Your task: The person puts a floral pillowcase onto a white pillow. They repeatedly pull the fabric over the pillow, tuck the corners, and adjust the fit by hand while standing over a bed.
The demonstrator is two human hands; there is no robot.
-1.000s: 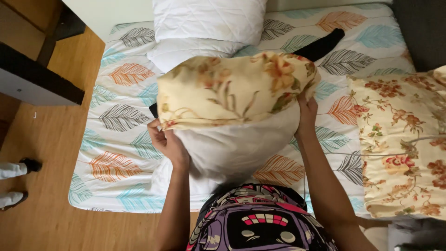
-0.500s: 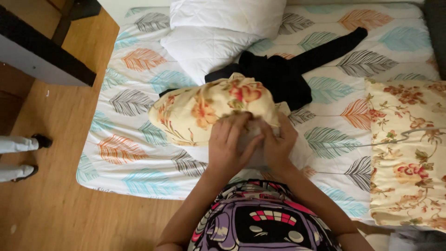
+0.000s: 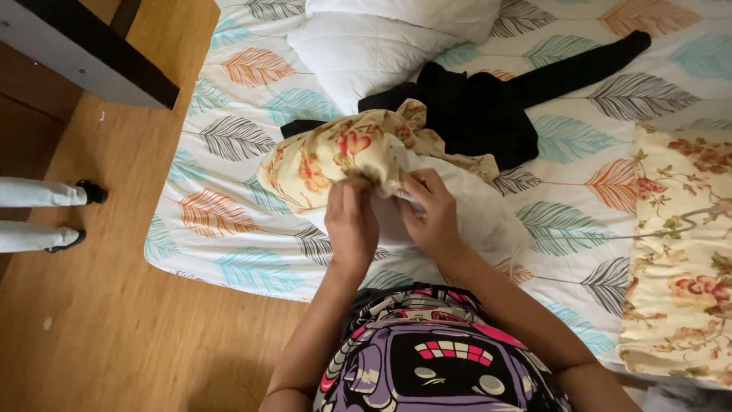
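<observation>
counts: two bare hands; two floral pillowcases; one white pillow being covered; two more white pillows at the head of the bed; one black garment; one mattress.

item: cream floral cotton pillowcase (image 3: 335,156), bunched and partly drawn over one plain white pillow (image 3: 473,210). it is lying near the middle of the mattress, just beyond the fingertips; the pillow's bare end is sticking out toward the right, under and beside the right hand.

left hand (image 3: 351,221): fingers are curling closed, pinching the open hem of the pillowcase. right hand (image 3: 431,210): fingers are closing on the same hem and on the white pillow edge, touching the left hand's fingertips.

container: the pillowcase is holding the upper part of the white pillow; how far in it is reaching cannot be told.

surroundings: a mattress in a white sheet printed with orange, teal and grey feathers (image 3: 229,221) is bearing everything. a black long-sleeved garment (image 3: 488,107) is lying spread just behind the pillowcase. two plain white pillows (image 3: 358,49) are stacking at the far edge. a second cream floral pillowcase (image 3: 682,252) is lying flat at the right, well apart.
</observation>
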